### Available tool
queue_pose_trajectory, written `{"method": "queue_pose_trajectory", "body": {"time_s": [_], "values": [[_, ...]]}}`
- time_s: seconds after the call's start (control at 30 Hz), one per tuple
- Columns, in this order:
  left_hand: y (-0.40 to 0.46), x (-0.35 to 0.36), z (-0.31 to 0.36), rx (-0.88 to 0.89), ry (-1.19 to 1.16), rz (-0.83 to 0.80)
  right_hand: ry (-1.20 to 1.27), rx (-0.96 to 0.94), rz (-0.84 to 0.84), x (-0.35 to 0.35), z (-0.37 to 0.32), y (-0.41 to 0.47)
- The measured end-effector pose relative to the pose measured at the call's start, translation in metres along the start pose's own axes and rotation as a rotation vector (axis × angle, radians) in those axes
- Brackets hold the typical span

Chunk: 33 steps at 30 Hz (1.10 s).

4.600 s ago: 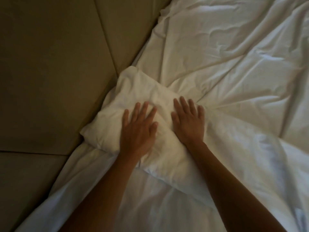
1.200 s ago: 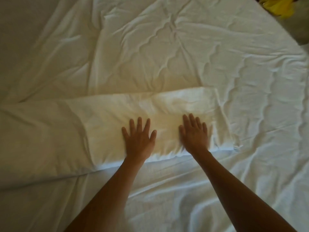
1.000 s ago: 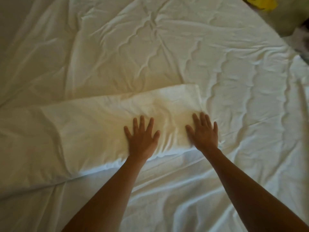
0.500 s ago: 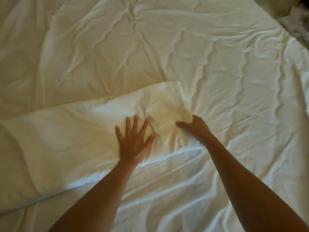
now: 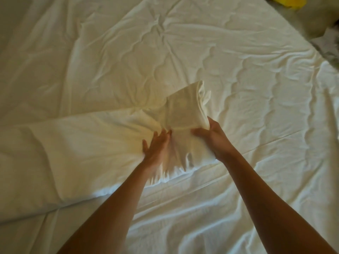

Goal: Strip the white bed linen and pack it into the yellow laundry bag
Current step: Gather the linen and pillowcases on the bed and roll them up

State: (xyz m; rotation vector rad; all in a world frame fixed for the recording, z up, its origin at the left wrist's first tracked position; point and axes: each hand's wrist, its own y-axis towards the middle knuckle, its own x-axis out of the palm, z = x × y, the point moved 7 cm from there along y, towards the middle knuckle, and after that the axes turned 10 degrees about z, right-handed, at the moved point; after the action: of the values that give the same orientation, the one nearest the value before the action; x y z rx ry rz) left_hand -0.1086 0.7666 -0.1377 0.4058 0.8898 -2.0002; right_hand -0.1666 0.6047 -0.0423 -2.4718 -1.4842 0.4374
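The right hand (image 5: 213,139), flat a second ago, now pinches the end of the long folded white pillowcase (image 5: 88,145) and lifts it off the wrinkled white bed sheet (image 5: 238,88); left hand (image 5: 156,146) is blurred, fingers spread. The yellow laundry bag (image 5: 288,2) is cut off top right

One head-worn view is given, aimed forward and down, close over the bed (image 5: 238,70).

Right grip (image 5: 211,137) pinched closed; left grip (image 5: 157,145) flat.
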Motion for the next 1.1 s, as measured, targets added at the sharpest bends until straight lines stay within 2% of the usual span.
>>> {"method": "queue_pose_trajectory", "body": {"time_s": [0.07,0.13,0.2,0.33,0.6,0.7,0.8,0.97,1.03,1.1], "values": [[-0.023,-0.006,0.013,-0.239,-0.671,-0.018,0.025,-0.032,-0.039,0.027,-0.020,-0.011],[-0.045,-0.023,0.030,-0.324,-1.045,0.000,0.017,-0.070,-0.088,0.059,-0.037,-0.021],[-0.057,-0.042,0.033,-0.333,-1.199,0.051,-0.002,-0.095,-0.124,0.089,-0.051,-0.030],[-0.072,-0.085,0.009,-0.362,-1.334,0.110,-0.054,-0.134,-0.197,0.148,-0.072,-0.045],[-0.085,-0.154,-0.066,-0.415,-1.386,0.185,-0.180,-0.084,-0.252,0.261,-0.055,-0.062],[-0.081,-0.170,-0.108,-0.464,-1.347,0.218,-0.319,-0.091,-0.255,0.290,-0.031,-0.065],[-0.079,-0.183,-0.141,-0.514,-1.279,0.244,-0.485,-0.056,-0.298,0.306,-0.017,-0.065],[-0.063,-0.209,-0.147,-0.573,-1.144,0.246,-0.447,0.103,-0.511,0.289,-0.026,-0.061],[-0.053,-0.220,-0.142,-0.594,-1.037,0.251,-0.497,0.020,-0.493,0.276,-0.025,-0.053],[-0.041,-0.226,-0.142,-0.589,-0.863,0.278,-0.726,-0.209,-0.371,0.269,-0.015,-0.044]]}}
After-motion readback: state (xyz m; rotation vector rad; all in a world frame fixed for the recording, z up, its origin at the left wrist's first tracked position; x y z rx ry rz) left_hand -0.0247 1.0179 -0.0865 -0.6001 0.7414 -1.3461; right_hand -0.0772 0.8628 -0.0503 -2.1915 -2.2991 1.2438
